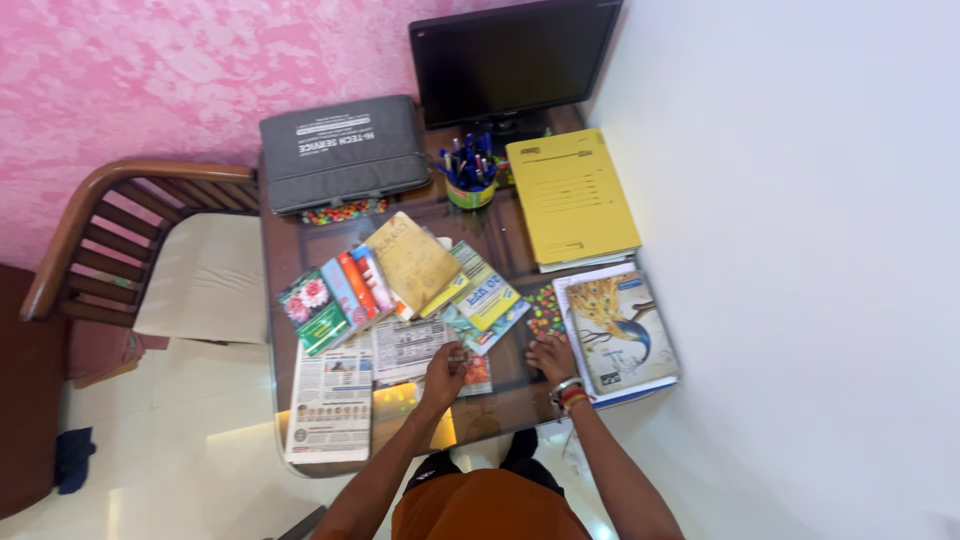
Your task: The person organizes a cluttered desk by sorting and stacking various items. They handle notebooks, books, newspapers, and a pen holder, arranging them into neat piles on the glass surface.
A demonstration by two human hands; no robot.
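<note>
My left hand rests on a printed paper sheet near the front of a glass-topped table, fingers curled over it and a small red booklet; whether it grips either I cannot tell. My right hand, with bangles at the wrist, lies flat on the glass beside a notebook with a peacock cover. A fan of colourful booklets, a tan book and a yellow-green booklet spread just beyond both hands.
A folded newspaper hangs over the table's front left edge. At the back stand a dark monitor, a grey laptop bag, a cup of pens and a yellow folder. A wooden chair sits left; a white wall rises right.
</note>
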